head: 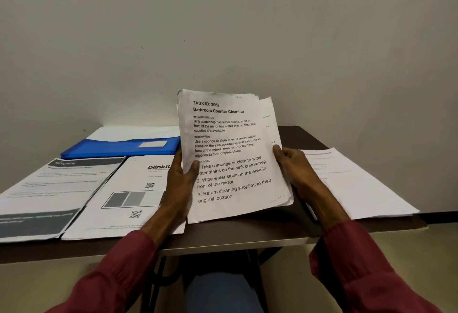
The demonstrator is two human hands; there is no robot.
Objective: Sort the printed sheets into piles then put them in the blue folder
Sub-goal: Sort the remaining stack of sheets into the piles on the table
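White printed sheets, a stack (230,154) headed "Bathroom Counter Cleaning", are held upright above the dark table (247,235) in the middle of the head view. Its 9 o'clock edge is clamped by the left grip (179,183), thumb on the front, and its 3 o'clock edge is pinched by the right grip (295,168). The blue folder (119,149) is laid at 10 o'clock, behind the blinkit pile (128,193). Another pile (352,183) is laid at 4 o'clock.

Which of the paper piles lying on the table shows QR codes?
The blinkit pile, just left of the held stack. The Kitchen pile at far left and the right pile show none.
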